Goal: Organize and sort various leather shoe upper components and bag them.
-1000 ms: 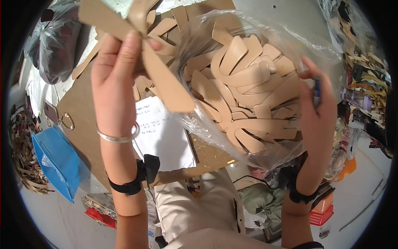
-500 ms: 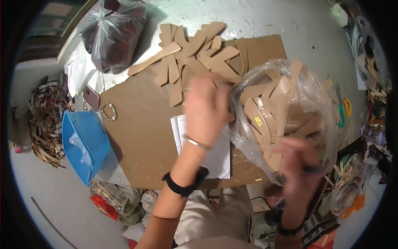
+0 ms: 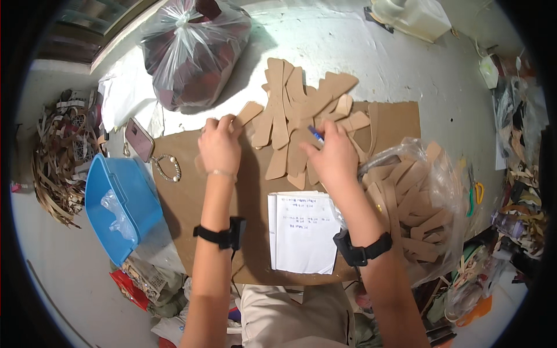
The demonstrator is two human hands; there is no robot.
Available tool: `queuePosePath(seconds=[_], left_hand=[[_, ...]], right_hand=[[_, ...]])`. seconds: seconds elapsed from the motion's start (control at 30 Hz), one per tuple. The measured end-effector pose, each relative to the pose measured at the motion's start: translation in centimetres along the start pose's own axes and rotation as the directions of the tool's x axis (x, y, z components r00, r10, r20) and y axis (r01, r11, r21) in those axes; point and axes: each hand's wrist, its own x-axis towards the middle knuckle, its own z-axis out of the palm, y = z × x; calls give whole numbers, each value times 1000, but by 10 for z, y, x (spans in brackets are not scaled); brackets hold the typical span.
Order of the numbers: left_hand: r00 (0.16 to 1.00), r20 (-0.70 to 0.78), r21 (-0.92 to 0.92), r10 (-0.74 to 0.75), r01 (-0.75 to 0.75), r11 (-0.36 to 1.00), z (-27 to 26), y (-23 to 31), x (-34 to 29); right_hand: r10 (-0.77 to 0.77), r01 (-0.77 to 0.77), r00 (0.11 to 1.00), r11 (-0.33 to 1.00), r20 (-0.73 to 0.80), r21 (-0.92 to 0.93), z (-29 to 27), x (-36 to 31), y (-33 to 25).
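A heap of flat tan cut pieces (image 3: 279,119), resembling leather or board, lies at the far middle of the table. My left hand (image 3: 220,148) is at the heap's left side, fingers curled over the end of one tan strip (image 3: 250,112); its fingertips partly hide the grip. My right hand (image 3: 335,156) holds a blue-and-white pen (image 3: 316,135) at the heap's right front. Below the hands lies a white paper pad (image 3: 303,235) with handwriting. A clear plastic bag (image 3: 449,243) full of similar tan pieces (image 3: 415,194) stands beside my right forearm.
A brown sheet (image 3: 191,197) covers the table. At left are a blue bin (image 3: 119,203), a phone (image 3: 140,139) and a bead bracelet (image 3: 167,168). A tied plastic bag (image 3: 194,58) stands at the back left, a white container (image 3: 412,17) at the back right. Scissors (image 3: 478,193) lie far right.
My left hand has moved from above the pad to the heap's left edge. My right hand has left the clear bag and come to the heap. The view has shifted, revealing more of the back.
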Motion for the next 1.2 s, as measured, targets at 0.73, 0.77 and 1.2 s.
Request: queuePosePath(seconds=[0.73, 0.77, 1.2], left_hand=[[899, 107, -250, 425, -390, 886, -7, 45, 43], [900, 107, -245, 423, -388, 888, -7, 42, 45], [876, 367, -842, -312, 455, 289, -49, -41, -94]], right_hand=[[214, -434, 758, 870, 617, 232, -27, -106, -29], [174, -298, 727, 951, 664, 77, -34, -111, -22], [-53, 77, 976, 991, 211, -107, 24, -110, -31]])
